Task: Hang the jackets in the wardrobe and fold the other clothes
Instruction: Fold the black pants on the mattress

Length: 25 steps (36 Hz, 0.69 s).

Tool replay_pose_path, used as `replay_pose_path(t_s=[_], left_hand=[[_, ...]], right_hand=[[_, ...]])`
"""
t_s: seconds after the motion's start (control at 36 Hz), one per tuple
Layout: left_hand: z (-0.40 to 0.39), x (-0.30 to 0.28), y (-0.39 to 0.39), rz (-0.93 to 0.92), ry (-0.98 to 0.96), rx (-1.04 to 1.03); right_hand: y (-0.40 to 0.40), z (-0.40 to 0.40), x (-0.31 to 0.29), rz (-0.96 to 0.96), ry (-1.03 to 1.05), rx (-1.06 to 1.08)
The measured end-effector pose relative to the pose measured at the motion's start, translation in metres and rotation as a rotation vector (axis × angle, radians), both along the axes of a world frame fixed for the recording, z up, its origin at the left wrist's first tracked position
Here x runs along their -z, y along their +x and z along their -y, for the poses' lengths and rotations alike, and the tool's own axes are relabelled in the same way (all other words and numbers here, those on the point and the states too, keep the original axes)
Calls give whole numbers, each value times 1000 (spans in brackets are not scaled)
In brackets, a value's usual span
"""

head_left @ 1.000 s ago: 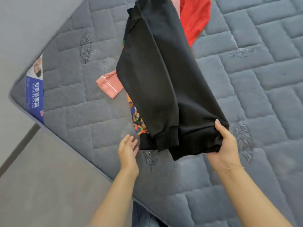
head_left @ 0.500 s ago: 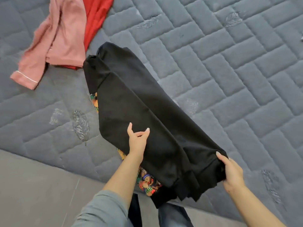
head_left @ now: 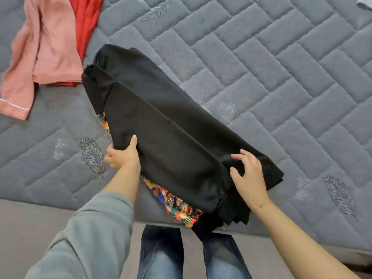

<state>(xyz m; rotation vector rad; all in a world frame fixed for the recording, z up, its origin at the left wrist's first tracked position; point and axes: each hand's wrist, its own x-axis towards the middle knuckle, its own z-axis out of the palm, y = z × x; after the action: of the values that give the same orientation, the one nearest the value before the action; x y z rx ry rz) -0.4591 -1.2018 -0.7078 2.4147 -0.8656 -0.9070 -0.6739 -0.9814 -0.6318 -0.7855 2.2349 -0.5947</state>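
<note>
A black sweatshirt with a colourful printed front lies folded lengthwise on the grey quilted mattress, its hem at the near edge. The print peeks out beneath it. My left hand grips the sweatshirt's left edge, thumb on top and fingers underneath. My right hand rests on the hem end with fingers spread, pressing the fabric. A pink garment and a red one lie at the mattress's far left.
The mattress edge runs along the bottom, with grey floor below it. My legs in blue jeans stand against that edge. A pale cloth corner shows at the top right.
The black sweatshirt has come down from mid-air onto the mattress. My left hand slid from its top to its left edge, and my right hand let go of the hem and now rests flat.
</note>
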Motion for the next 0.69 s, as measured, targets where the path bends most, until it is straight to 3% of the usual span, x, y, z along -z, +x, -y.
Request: replay_pose_path(t_s=[0.08,0.19,0.25,0.33,0.44,0.58,0.69], left_hand=[[-4,-11,9,-194,-90,193],[-21,-39,23,-318,-202,515],[-36,-50,31,-421,-167,601],[-59,-61,44,-627,52,671],[-66,-57,75,-797,277,583],[-22,-38,122,-798,226,237],[29,-18,141,-789,192,181]], right_hand=[[12,18,-8,-26,-33,-72],[28,52,-15,-25,-82,-117],[38,73,-18,-14,-115,-129],[55,111,-22,13,-151,-144],[84,163,-26,23,-192,-220],[130,236,-26,-13,-240,-383],[169,299,-14,-84,-209,-492]])
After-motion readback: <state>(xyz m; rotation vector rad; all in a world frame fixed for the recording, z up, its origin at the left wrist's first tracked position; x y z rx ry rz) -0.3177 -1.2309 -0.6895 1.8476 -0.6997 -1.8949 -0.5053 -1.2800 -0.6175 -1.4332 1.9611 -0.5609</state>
